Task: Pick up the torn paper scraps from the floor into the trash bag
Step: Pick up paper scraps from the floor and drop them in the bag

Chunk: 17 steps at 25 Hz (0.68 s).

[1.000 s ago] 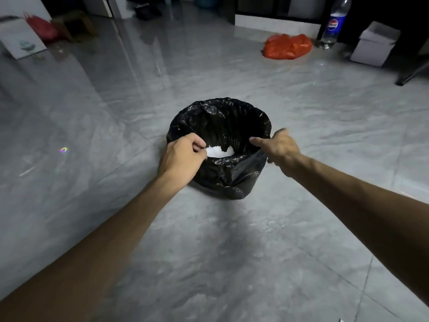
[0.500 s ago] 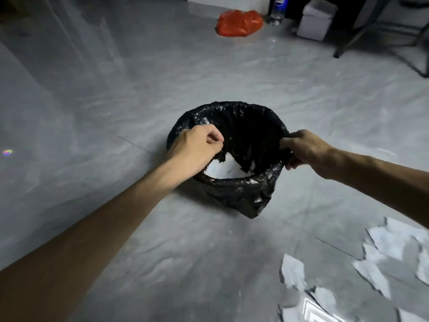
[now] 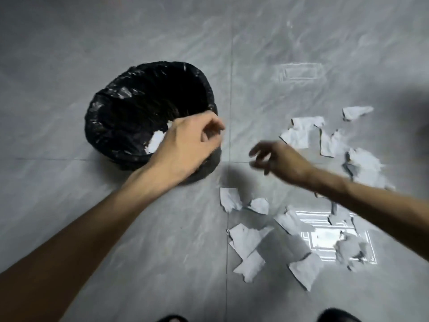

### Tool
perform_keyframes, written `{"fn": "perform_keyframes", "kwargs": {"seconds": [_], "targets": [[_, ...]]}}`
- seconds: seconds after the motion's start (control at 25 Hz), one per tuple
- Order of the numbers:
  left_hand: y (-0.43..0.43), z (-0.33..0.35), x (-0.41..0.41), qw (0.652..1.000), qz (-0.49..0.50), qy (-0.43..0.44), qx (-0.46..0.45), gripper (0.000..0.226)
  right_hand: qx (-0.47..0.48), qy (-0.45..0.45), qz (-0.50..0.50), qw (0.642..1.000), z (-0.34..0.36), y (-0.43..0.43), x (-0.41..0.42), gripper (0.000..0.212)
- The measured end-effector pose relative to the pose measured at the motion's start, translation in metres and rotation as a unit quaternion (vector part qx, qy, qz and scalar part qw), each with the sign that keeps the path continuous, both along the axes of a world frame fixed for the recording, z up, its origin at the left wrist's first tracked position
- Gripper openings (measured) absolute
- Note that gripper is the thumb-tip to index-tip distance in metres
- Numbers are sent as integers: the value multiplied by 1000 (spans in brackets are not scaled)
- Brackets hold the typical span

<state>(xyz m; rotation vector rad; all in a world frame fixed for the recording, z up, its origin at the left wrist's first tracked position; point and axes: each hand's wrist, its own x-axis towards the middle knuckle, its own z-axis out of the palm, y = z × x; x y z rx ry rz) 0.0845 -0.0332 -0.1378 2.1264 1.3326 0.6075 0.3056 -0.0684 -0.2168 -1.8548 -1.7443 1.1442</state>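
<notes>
Both hands had let go of the trash bag (image 3: 130, 126); the left hand (image 3: 185, 145) hung loosely curled and empty over its rim, the right hand (image 3: 278, 159) spread open toward the paper scraps (image 3: 299, 133) strewn from two to five o'clock — light, limp, best pinched at a lifted edge

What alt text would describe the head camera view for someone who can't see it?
Torn white paper scraps litter a grey tiled floor beside a black trash bag already holding some paper. The left hand is at the bag's near rim; the right hand hovers empty above the scraps.
</notes>
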Motion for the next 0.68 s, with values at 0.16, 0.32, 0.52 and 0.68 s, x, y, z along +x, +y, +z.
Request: {"fn": "perform_keyframes", "kwargs": {"seconds": [0.16, 0.32, 0.52, 0.68], "targets": [[-25, -62, 31, 976, -136, 140, -99, 31, -13, -201, 149, 968, -74, -65, -1, 32], [-51, -133, 33, 936, -162, 281, -135, 50, 36, -149, 127, 980, -93, -79, 3, 8], [-60, -172, 23, 968, -144, 174, -112, 26, 79, -117, -19, 990, -90, -120, 51, 26], [-60, -166, 22, 970, -141, 63, -189, 14, 27, -151, 28, 988, -102, -149, 61, 16]]}}
